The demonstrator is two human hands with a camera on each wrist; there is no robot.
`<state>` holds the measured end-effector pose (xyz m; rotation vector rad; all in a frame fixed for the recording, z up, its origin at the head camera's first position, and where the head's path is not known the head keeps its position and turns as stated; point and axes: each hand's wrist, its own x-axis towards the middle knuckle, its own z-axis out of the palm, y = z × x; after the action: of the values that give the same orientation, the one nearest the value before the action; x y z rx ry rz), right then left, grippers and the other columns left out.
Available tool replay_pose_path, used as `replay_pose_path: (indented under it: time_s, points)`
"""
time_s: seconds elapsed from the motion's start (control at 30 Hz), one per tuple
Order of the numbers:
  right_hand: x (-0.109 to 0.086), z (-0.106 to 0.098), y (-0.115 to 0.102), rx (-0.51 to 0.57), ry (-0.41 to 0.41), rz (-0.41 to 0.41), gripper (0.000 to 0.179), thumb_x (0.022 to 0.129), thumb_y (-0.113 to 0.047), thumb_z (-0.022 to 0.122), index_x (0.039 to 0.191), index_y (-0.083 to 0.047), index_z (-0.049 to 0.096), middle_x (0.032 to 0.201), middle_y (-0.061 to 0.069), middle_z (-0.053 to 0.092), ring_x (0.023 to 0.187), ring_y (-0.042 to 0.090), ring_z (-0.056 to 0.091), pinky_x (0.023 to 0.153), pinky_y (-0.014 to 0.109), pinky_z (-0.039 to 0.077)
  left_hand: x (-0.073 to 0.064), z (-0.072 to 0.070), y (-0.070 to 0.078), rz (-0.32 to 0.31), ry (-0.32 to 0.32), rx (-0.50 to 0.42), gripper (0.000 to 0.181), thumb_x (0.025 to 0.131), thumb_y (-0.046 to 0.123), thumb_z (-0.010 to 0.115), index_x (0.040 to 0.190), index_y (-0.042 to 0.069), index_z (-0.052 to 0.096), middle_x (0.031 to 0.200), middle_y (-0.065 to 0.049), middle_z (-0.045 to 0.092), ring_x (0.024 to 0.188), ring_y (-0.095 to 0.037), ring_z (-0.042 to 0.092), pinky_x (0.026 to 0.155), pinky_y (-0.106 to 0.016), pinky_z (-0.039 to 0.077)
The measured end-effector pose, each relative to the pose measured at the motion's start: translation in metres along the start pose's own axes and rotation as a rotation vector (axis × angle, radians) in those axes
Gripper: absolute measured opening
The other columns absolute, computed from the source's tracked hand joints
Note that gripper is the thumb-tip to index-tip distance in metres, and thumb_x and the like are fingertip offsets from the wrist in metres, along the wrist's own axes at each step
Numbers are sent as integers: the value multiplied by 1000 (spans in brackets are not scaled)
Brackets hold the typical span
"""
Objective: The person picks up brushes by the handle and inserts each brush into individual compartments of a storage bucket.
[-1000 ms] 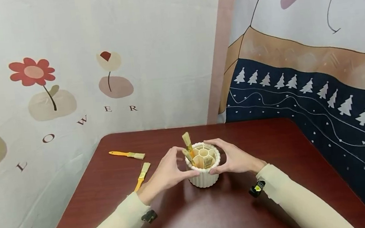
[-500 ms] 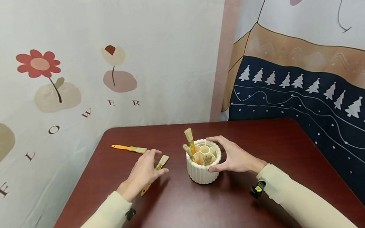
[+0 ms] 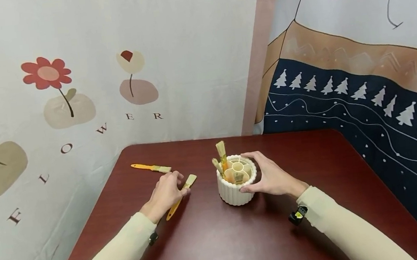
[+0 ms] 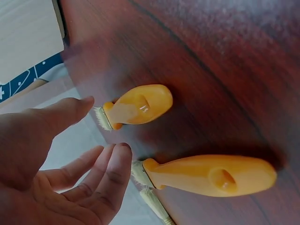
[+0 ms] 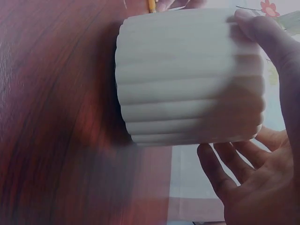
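A white fluted round holder [image 3: 236, 190], divided inside into compartments round a central tube, stands on the table. Brushes with pale bristles stand in it, one tall brush [image 3: 221, 150] rising at its left side. My right hand [image 3: 272, 175] grips the holder's right side, thumb at the front rim and fingers behind; the right wrist view shows the thumb [image 5: 251, 23] on the rim. My left hand [image 3: 165, 195] reaches over a yellow-handled paintbrush [image 3: 173, 210] lying on the table. Thumb and fingers are spread apart around that brush's near end in the left wrist view.
Another yellow-handled paintbrush [image 3: 143, 166] lies farther back on the left of the dark red table [image 3: 221, 247]. In the left wrist view, pale bristles [image 4: 154, 204] show below the larger handle [image 4: 215, 177]. A printed cloth [image 3: 194, 63] hangs behind the table.
My left hand has left the holder's rim and moved left, over the nearer brush on the table. My right hand has kept its grip on the holder. The head view has shifted slightly.
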<state>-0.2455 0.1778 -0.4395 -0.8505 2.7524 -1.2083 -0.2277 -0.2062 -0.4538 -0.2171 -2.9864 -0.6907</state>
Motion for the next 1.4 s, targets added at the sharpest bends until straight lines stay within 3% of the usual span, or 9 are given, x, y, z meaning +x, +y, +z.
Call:
replay_pose_path:
  time_s: [0.43, 0.47, 0.67, 0.7, 1.03, 1.4]
  points:
    - [-7, 10, -15, -16, 100, 82, 112, 78, -56, 107, 165, -13, 50, 157, 11, 60, 141, 29, 64, 119, 55, 58, 10, 3, 3, -1, -63, 28, 37, 97, 20, 97, 119, -4, 80, 100, -14, 83, 82, -21, 75, 74, -41, 67]
    - [-7, 11, -16, -19, 107, 88, 112, 78, -56, 107, 165, -13, 50, 157, 11, 59, 141, 29, 64, 119, 55, 58, 16, 12, -10, 17, -61, 23, 40, 98, 25, 98, 120, -3, 80, 100, -13, 83, 82, -20, 75, 74, -40, 66]
    - [-10, 18, -20, -55, 150, 123, 116, 78, -62, 105, 165, -9, 49, 158, 13, 58, 143, 31, 62, 119, 55, 59, 18, 12, -11, 10, -78, 12, 39, 98, 24, 98, 119, -3, 80, 98, -12, 84, 80, -19, 75, 72, -39, 66]
    - [-10, 19, -22, -58, 160, 127, 116, 78, -62, 105, 165, -8, 49, 158, 14, 58, 143, 32, 62, 119, 55, 59, 13, 3, 2, -10, -85, 19, 36, 97, 19, 97, 119, -5, 80, 97, -13, 84, 79, -19, 74, 72, -39, 66]
    - [-12, 29, -29, -75, 245, 154, 118, 76, -60, 106, 162, -2, 50, 155, 19, 59, 143, 36, 59, 119, 56, 57, 15, 5, 1, -21, -101, -23, 27, 99, 16, 94, 114, -3, 82, 97, -13, 86, 76, -16, 74, 72, -35, 67]
    - [-14, 39, -34, -115, 269, 221, 123, 78, -69, 103, 170, -9, 50, 149, 18, 57, 138, 36, 59, 116, 55, 61, 19, 4, 6, -45, -33, -46, 31, 100, 18, 93, 119, -2, 81, 105, -15, 85, 87, -23, 80, 79, -40, 70]
